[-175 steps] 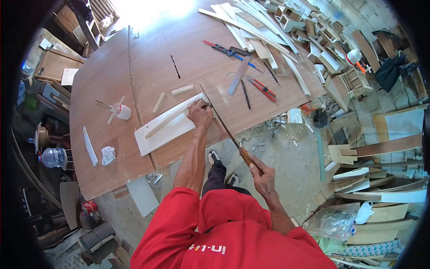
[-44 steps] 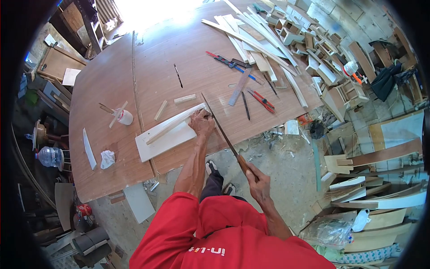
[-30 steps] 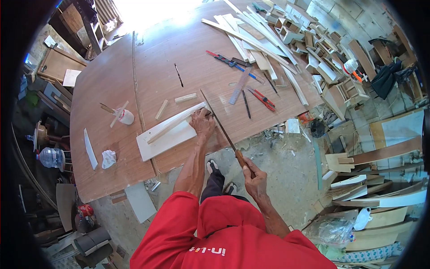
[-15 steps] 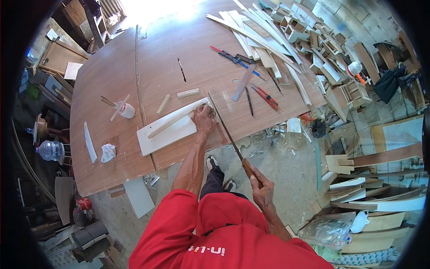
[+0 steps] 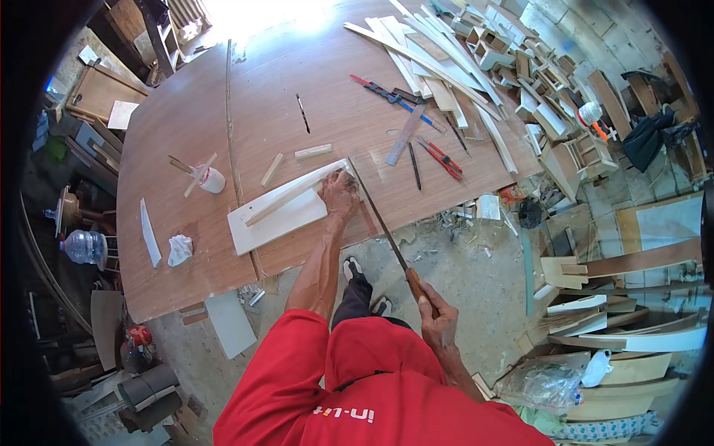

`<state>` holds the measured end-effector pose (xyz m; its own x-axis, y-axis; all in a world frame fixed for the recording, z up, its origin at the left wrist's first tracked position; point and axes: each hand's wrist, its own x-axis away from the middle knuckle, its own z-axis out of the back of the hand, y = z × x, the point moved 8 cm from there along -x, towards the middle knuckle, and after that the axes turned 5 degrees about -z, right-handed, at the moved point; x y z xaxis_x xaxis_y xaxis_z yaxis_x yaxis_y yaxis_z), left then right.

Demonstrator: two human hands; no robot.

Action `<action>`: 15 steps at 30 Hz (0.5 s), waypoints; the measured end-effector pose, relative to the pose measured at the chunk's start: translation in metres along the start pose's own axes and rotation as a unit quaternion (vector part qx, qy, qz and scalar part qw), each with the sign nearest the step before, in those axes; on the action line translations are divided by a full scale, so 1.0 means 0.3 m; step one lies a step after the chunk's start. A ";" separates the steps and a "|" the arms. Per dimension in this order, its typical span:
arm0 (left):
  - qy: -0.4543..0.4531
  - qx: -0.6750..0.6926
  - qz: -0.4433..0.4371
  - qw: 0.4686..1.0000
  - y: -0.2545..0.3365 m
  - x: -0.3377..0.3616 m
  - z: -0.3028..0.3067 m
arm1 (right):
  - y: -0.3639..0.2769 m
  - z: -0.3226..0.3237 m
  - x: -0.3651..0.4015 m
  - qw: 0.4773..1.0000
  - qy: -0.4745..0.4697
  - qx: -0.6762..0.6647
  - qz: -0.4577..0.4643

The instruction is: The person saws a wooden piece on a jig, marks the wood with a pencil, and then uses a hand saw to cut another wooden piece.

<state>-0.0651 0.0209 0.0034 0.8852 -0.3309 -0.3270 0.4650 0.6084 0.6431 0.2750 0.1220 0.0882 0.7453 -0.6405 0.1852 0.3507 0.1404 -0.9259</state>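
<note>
My left hand (image 5: pixel 340 197) presses a narrow wooden strip (image 5: pixel 286 203) onto a white board (image 5: pixel 279 224), its fingers curled over the strip's right end. The board lies at a slant near the front edge of the brown table. My right hand (image 5: pixel 439 320) is closed around the wooden handle of a handsaw (image 5: pixel 381 217). The long thin blade runs up and left, passing just right of my left hand, its tip by the board's upper right corner. Two short wood offcuts (image 5: pixel 313 152) lie behind the board. My left hand hides the strip's end.
Right of the saw on the table (image 5: pixel 178 134) lie red-handled pliers (image 5: pixel 444 160), a metal ruler (image 5: pixel 405 136) and a dark pencil (image 5: pixel 414 166). Long wood strips (image 5: pixel 416 63) are piled at the back right. A white glue pot (image 5: pixel 212 181) and a crumpled cloth (image 5: pixel 179 250) sit at left.
My right hand has drawn the saw slightly down and right, toward my body. My left hand stays on the strip and board.
</note>
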 end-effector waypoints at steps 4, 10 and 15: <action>-0.006 -0.007 -0.010 1.000 0.013 -0.007 -0.002 | -0.066 -0.033 -0.076 1.000 0.010 0.011 -0.021; -0.025 -0.009 0.012 1.000 0.008 -0.009 -0.003 | -0.038 0.003 0.008 1.000 -0.004 -0.004 -0.011; -0.016 0.002 0.006 1.000 0.027 -0.012 0.005 | -0.066 -0.073 -0.107 1.000 -0.011 -0.019 -0.008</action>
<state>-0.0644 0.0259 0.0108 0.8896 -0.3468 -0.2970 0.4545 0.6097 0.6493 0.2316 0.1232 0.0932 0.7521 -0.6261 0.2058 0.3406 0.1019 -0.9347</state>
